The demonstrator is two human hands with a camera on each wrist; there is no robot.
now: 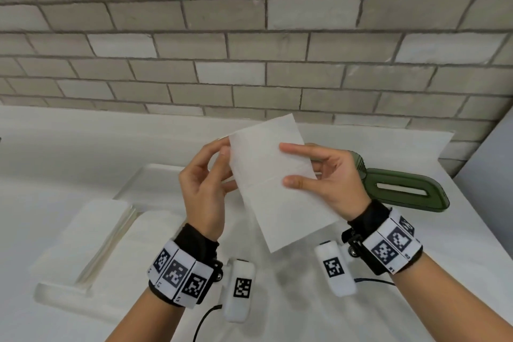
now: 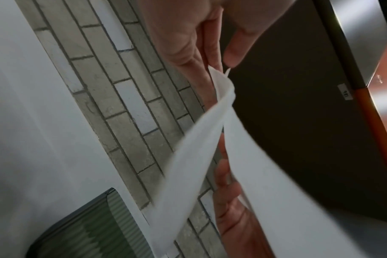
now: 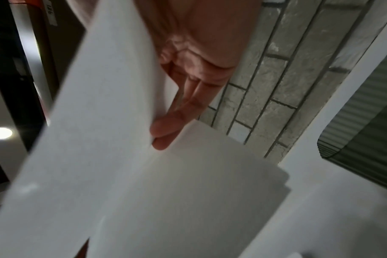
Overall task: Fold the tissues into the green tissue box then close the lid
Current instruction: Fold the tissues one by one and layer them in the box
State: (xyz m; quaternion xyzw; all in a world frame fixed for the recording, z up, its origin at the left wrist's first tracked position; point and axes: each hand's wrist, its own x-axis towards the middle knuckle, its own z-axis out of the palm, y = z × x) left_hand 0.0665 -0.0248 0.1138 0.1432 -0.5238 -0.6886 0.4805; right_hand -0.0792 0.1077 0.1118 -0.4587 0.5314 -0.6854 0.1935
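Both hands hold one white tissue [image 1: 277,183] upright in the air above the white table [image 1: 83,147]. My left hand [image 1: 225,147] pinches its upper left edge between thumb and fingers. My right hand [image 1: 287,165] grips the right edge, two fingers on the front and the thumb hidden behind. In the left wrist view the tissue [image 2: 199,139] curves over into a fold below the pinching fingers [image 2: 212,52]. The green tissue box [image 1: 361,166] is mostly hidden behind my right hand. Its green lid [image 1: 433,191] with a long slot lies to the right.
A stack of white tissues [image 1: 91,233] lies at the left beside a clear tray [image 1: 155,175]. A grey brick wall [image 1: 249,36] runs along the table's far edge. The table's right edge [image 1: 477,219] is just beyond the lid.
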